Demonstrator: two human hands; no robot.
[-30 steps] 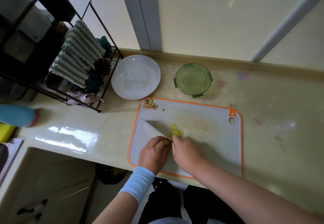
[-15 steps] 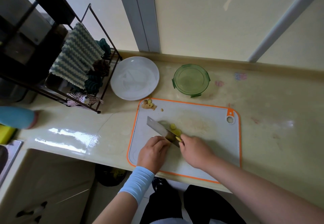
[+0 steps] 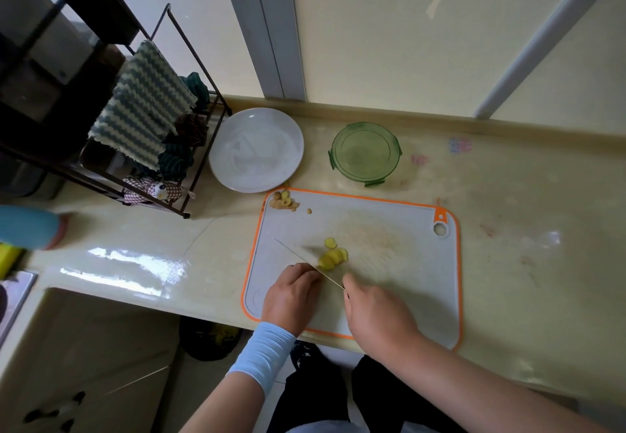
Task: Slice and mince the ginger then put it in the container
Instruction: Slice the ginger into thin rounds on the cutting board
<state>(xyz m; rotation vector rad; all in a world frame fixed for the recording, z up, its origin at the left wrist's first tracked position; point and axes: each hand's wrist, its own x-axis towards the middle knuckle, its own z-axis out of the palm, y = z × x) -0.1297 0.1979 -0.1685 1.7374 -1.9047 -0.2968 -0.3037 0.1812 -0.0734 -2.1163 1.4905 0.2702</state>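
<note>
Fanned yellow ginger slices [image 3: 333,258] lie on the grey, orange-rimmed cutting board [image 3: 389,263]. The knife [image 3: 298,256] stands on edge just left of them, its tip pointing far-left. My right hand [image 3: 376,314] grips the handle, which is hidden under it. My left hand [image 3: 291,293] is curled against the blade's left side, fingertips down on the ginger stub, which is almost hidden. Ginger trimmings [image 3: 284,202] sit at the board's far left corner. The green round container [image 3: 366,154] stands beyond the board with nothing in it.
A white plate [image 3: 255,149] stands left of the container. A dark wire rack [image 3: 142,134] with a striped cloth fills the far left. The counter drops into a sink [image 3: 84,348] at the near left. A wall runs along the back.
The knife went from lying tilted with its flat side up to standing on edge. My right hand drew back from the slices. The slice pile has grown into a fan.
</note>
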